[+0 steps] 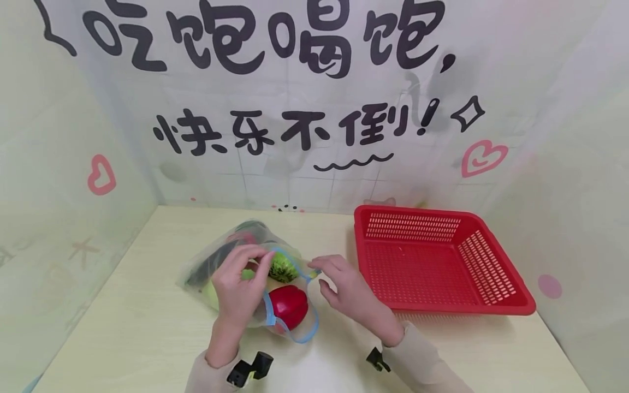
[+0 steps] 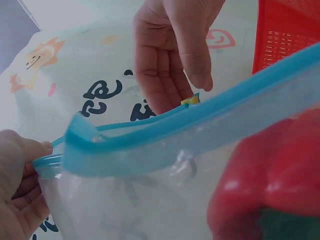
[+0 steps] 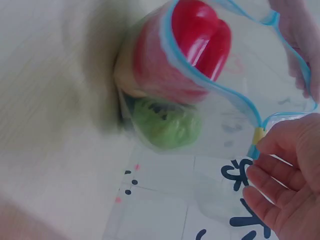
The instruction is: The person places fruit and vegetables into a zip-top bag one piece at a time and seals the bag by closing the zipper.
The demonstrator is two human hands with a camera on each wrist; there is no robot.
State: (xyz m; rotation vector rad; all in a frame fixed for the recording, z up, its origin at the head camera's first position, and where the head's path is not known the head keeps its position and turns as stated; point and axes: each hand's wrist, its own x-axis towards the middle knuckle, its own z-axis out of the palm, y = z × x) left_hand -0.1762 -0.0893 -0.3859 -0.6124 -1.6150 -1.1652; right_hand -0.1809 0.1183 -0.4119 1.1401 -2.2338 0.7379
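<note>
A clear zip bag [image 1: 255,323] with a blue zip edge lies on the table, its mouth open. Inside are a red bell pepper [image 1: 289,307], a round green vegetable [image 1: 284,268] and long dark produce [image 1: 218,259]. My left hand [image 1: 239,286] pinches the bag's blue edge between thumb and fingers; the left wrist view shows this grip at a corner. By the opposite corner is my right hand [image 1: 348,289], its fingers loosely bent and the thumb apart from them. A fingertip of it meets the yellow zip slider [image 3: 258,135].
To the right on the table [image 1: 132,333] stands a red plastic basket [image 1: 417,303] with slotted sides. A white printed backdrop [image 1: 275,185] rises behind the table and along both sides.
</note>
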